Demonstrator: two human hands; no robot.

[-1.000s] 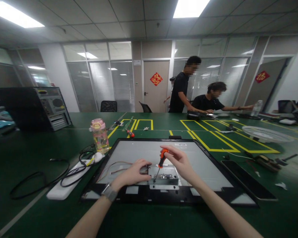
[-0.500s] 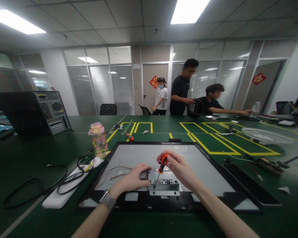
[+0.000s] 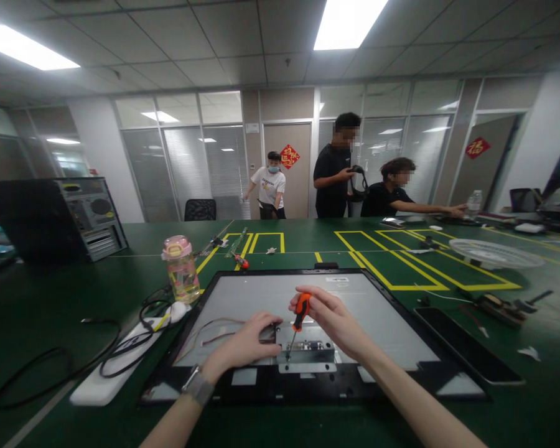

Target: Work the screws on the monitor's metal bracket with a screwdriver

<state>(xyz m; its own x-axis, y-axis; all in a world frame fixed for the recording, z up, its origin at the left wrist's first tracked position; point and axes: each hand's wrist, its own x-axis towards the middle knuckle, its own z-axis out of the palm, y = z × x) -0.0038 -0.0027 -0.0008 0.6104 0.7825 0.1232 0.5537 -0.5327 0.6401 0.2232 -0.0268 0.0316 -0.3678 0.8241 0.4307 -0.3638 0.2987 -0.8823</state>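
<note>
A flat display panel (image 3: 261, 292) with a grey back and black frame lies in front of me. On its near middle sits a metal bracket (image 3: 308, 356) carrying a small circuit board. My right hand (image 3: 329, 314) is closed around the orange and black handle of a screwdriver (image 3: 302, 309), its shaft slanting down so that the tip meets the bracket's left part. My left hand (image 3: 242, 342) rests on the panel, thumb and fingers gripping the bracket's left end. Thin wires (image 3: 205, 325) run out left of that hand.
Left of the panel are a pink-lidded bottle (image 3: 182, 270), a white power strip (image 3: 107, 376) with black cables and a computer case (image 3: 51, 218). At right lie a dark flat slab (image 3: 464, 345) and a tape measure (image 3: 504, 308). Another screwdriver (image 3: 241, 261) lies beyond. Several people are behind the table.
The view has shifted slightly. Both my hands keep their grips, and the screwdriver tip stays at the bracket. In the background, the person in white has turned and moved left.
</note>
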